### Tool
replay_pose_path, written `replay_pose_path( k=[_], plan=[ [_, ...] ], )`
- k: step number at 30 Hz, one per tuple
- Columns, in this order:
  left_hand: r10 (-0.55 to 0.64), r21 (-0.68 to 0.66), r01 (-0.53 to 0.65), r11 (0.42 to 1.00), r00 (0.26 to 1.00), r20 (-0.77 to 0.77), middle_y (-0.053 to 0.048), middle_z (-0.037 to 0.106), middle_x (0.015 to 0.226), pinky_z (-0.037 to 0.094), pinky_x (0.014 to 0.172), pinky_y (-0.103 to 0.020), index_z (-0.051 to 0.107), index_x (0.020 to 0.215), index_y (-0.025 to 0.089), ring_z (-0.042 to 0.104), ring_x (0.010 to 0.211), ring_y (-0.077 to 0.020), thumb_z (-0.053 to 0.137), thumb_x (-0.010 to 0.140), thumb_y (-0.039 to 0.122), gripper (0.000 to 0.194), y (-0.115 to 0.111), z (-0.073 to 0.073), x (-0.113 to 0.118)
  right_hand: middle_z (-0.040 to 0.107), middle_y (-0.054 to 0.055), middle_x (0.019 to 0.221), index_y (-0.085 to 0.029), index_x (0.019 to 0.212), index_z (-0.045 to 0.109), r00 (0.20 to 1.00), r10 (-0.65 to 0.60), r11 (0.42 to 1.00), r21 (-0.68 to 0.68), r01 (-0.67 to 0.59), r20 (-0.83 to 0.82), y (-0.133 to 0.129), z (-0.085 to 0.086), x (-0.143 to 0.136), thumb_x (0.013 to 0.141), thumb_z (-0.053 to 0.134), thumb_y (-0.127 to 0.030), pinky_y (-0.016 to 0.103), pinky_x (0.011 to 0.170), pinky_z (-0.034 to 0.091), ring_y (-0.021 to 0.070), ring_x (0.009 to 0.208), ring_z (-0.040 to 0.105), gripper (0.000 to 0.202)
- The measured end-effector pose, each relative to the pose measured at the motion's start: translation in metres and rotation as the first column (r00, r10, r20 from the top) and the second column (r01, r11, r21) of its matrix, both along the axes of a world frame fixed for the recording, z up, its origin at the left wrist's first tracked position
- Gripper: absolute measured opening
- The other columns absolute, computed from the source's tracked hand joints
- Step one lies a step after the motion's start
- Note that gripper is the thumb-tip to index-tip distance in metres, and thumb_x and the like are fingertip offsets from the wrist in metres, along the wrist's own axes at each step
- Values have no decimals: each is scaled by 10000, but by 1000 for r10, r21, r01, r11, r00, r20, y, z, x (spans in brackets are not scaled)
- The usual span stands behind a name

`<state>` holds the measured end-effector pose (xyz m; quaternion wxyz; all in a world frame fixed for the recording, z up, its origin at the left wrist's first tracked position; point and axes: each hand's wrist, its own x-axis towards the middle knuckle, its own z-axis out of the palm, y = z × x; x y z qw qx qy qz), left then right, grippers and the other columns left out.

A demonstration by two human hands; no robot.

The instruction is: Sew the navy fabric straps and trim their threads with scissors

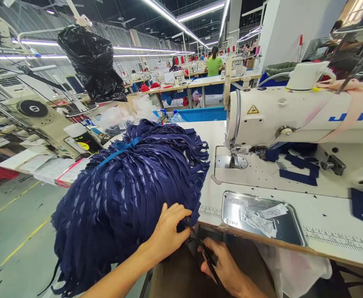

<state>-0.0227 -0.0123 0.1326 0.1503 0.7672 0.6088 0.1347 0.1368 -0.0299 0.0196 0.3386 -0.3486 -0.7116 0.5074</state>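
A big bundle of navy fabric strips [138, 182] lies over the table's left front edge, bound with a blue tie [119, 151]. At the bundle's lower right, my left hand [170, 225] is closed, pinching the end of a navy strip between thumb and fingers. Just below and to the right, my right hand [223, 265] grips black scissors [208, 258], whose blades point up at the pinched strip. Whether the blades touch the fabric is hard to make out.
A white sewing machine [262, 111] stands on the right, with navy fabric pieces [299, 171] beneath its arm. A metal tray [231, 215] holding white labels sits near the table's front edge. Left of the bundle is another machine [39, 120]; a person in green [213, 64] works farther back.
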Motion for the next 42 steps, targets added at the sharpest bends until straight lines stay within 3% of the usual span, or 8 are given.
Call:
replay_pose_path(
  k=[8,13,17,22,27,31,34,42],
  plan=[
    [-15,131,19,991,999,-35,11,553,704,308,839,-479,537,797,174,511,698,-158,456,693,71,167,-1,-7,4,420,-40,488,-194,564,432,958,-277,946,195,258,75,-7,-10,-8,731,522,-516,215,440,300,104,459,374,375],
    [-61,147,73,986,995,-81,-3,581,698,325,762,-418,576,834,177,530,693,-180,526,731,193,116,-1,-6,6,428,-15,483,-193,551,467,971,-237,960,159,230,30,-12,-20,-6,692,422,-698,235,441,326,126,465,396,527],
    [26,290,2,957,995,-93,-6,589,631,306,679,-349,608,780,162,533,648,-186,610,695,317,177,2,-13,16,443,10,478,-195,547,487,982,-185,957,223,187,-33,-17,-29,0,670,275,-775,256,452,353,151,466,426,629],
    [89,433,-70,899,996,-25,-11,579,638,303,662,-363,615,696,186,526,649,-167,473,784,200,168,2,-10,23,450,6,465,-185,604,524,969,-228,931,270,246,-98,-16,-31,8,685,256,-763,255,453,363,145,431,446,643],
    [-144,441,108,891,988,49,-57,562,868,321,900,-465,536,694,204,493,965,-225,426,729,116,145,-41,39,-3,529,52,623,-157,802,585,993,-13,1000,21,15,-115,-23,-10,24,696,236,-766,278,548,425,163,538,505,709],
    [-187,265,166,950,980,60,-76,565,977,432,864,-374,492,740,216,493,1017,-213,411,725,85,154,-70,65,-28,525,80,790,-148,973,560,959,270,942,-183,-282,-87,-30,13,33,723,276,-735,305,650,440,187,698,525,699],
    [-241,163,242,957,970,-24,-92,549,1104,414,919,-369,497,806,210,473,1080,-209,426,732,68,175,-72,61,-37,520,82,878,-155,1027,528,934,352,908,-217,-358,-68,-28,21,30,750,351,-676,309,703,426,190,769,515,616],
    [-315,100,315,944,949,-18,-83,580,1103,292,1004,-428,476,832,205,491,1079,-183,419,728,53,194,-62,45,-36,452,-16,554,-131,756,585,873,472,857,-169,-487,-123,-8,26,8,627,277,-814,208,456,325,94,483,396,760]
  ],
)
